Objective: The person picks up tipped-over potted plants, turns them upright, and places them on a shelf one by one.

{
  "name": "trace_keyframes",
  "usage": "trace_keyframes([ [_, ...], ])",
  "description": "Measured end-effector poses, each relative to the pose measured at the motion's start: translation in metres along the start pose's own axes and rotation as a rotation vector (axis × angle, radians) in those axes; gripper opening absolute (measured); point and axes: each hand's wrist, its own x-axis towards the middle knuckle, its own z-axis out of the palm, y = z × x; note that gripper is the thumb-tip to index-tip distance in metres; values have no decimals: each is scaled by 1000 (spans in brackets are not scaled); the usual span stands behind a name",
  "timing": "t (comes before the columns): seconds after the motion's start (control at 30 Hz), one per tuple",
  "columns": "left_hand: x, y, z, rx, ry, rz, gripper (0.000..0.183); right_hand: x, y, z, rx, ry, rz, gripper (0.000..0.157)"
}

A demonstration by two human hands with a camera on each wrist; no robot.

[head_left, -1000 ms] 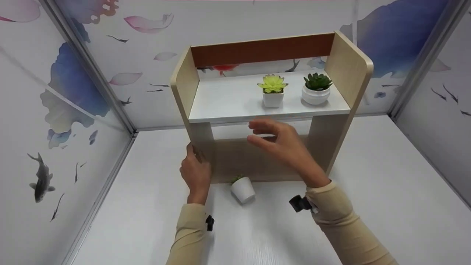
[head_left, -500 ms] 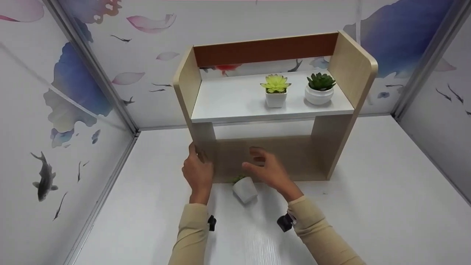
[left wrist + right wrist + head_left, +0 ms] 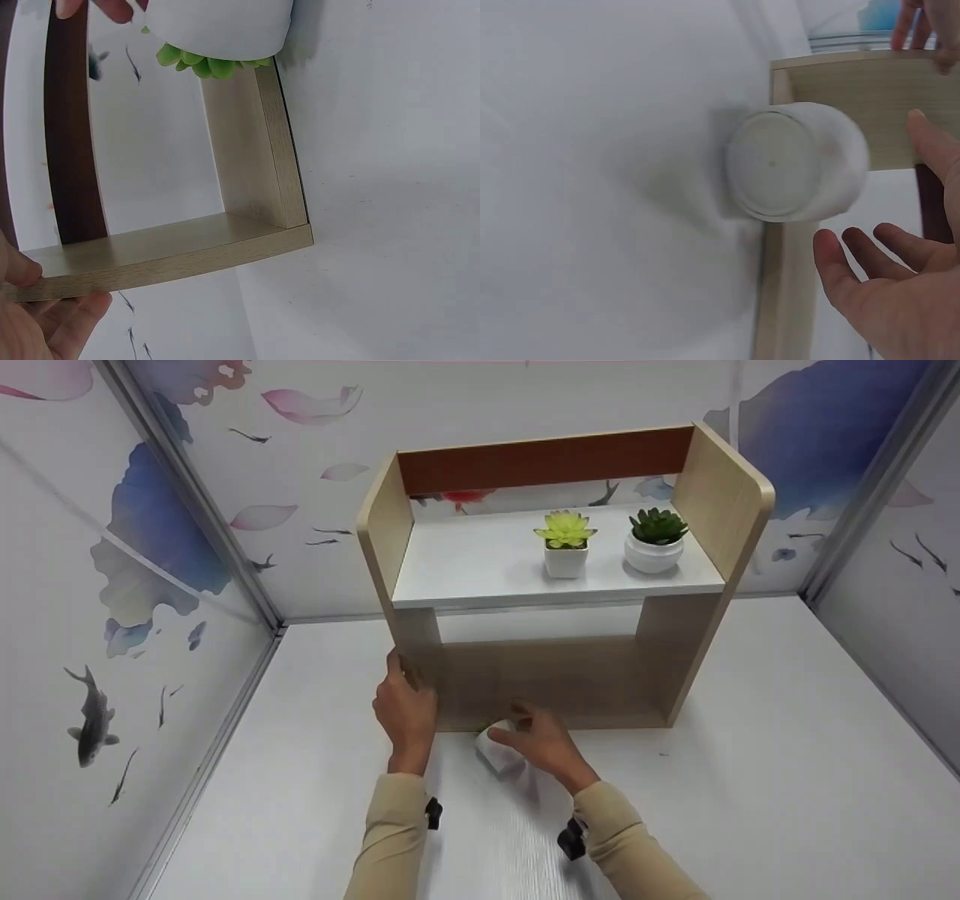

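A wooden two-tier shelf (image 3: pixel 465 562) stands on the white table. My left hand (image 3: pixel 405 712) grips its left side panel (image 3: pixel 180 255), thumb on one face and fingers on the other in the left wrist view. A white pot (image 3: pixel 493 756) with a green succulent (image 3: pixel 217 66) lies tipped on its side at the shelf's front edge, its round base (image 3: pixel 772 165) facing the right wrist camera. Around the pot my right hand (image 3: pixel 541 742) spreads its thumb and fingers; the right wrist view shows a gap between the fingertips and the pot.
On the upper board stand a yellow-green succulent in a square white pot (image 3: pixel 565 561) and a dark green one in a round white pot (image 3: pixel 654 553). The shelf's right side panel (image 3: pixel 724 495) rises beside them. Printed walls enclose the table.
My right hand has come down from in front of the upper board to the tipped pot. The left hand keeps its grip on the side panel.
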Motion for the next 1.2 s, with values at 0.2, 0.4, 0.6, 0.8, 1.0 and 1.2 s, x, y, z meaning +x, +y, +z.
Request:
trace_keyframes([
  [0.2, -1, 0, 0, 9, 5, 9, 43, 1, 9, 14, -31, -5, 14, 87],
  [0.4, -1, -1, 0, 7, 8, 8, 43, 2, 13, 22, -15, 13, -19, 85],
  [0.6, -1, -2, 2, 0, 13, 2, 45, 0, 14, 24, -34, 44, -12, 80],
  [0.8, -1, -2, 2, -2, 14, -1, 44, -1, 12, 24, -44, 67, 1, 75],
  [1.0, 0, -1, 1, -21, 10, 14, 45, -7, 3, 23, -16, 99, -34, 72],
  [1.2, 0, -2, 0, -24, 3, 5, 46, -14, -2, 23, 38, 91, -54, 74],
])
